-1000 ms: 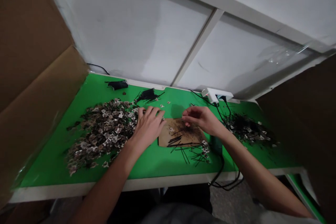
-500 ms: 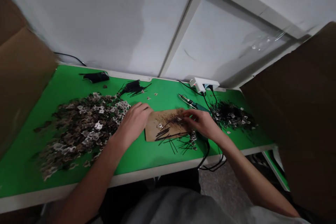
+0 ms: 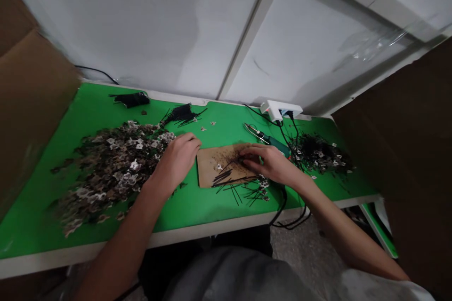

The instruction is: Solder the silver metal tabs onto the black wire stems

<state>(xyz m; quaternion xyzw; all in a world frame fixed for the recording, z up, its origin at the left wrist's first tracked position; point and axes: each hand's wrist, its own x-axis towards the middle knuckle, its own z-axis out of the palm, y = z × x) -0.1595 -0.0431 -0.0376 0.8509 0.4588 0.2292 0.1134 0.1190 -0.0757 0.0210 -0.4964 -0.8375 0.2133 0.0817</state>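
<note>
A brown board (image 3: 212, 169) scorched with dark marks lies on the green table (image 3: 197, 207), with thin black strips (image 3: 229, 183) scattered over its front edge. My left hand (image 3: 176, 160) rests at the right rim of a big heap of small pale metal pieces (image 3: 113, 169), its fingers curled down into them. My right hand (image 3: 266, 162) lies on the board's right end, fingers pressed together over the black strips; whatever is under them is too small to name.
A green-handled soldering iron (image 3: 268, 138) lies behind my right hand, its cord running to a white power strip (image 3: 280, 109). A darker heap of pieces (image 3: 318, 150) sits at the right. Black bundles (image 3: 180, 114) lie at the back. Cardboard walls stand on both sides.
My right hand came down from a raised pinch onto the board's right end. My left hand pulled slightly left, off the board's edge. The camera view swung, uncovering the soldering iron.
</note>
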